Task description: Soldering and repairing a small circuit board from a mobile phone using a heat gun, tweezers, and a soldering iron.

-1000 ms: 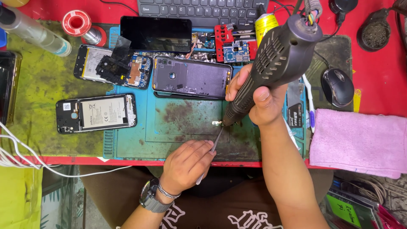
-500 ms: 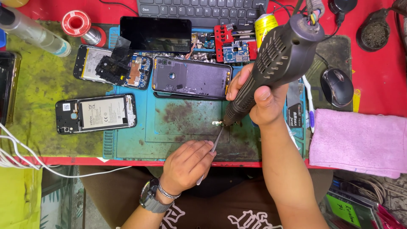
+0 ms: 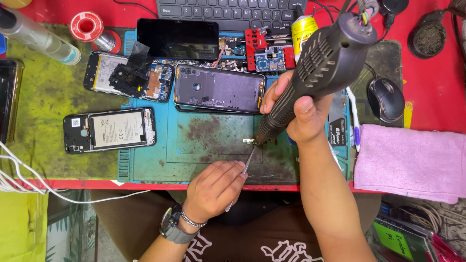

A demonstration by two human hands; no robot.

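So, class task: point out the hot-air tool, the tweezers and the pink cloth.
hot-air tool (image 3: pixel 320 73), head view, on its dark vented body.
tweezers (image 3: pixel 248 162), head view, on the thin metal shaft.
pink cloth (image 3: pixel 410 162), head view, on its middle.

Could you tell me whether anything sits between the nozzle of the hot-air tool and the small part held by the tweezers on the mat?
Nothing visible does. The right hand aims the hot-air tool straight at the small part on the blue mat, and the left hand brings the tweezers in from below.
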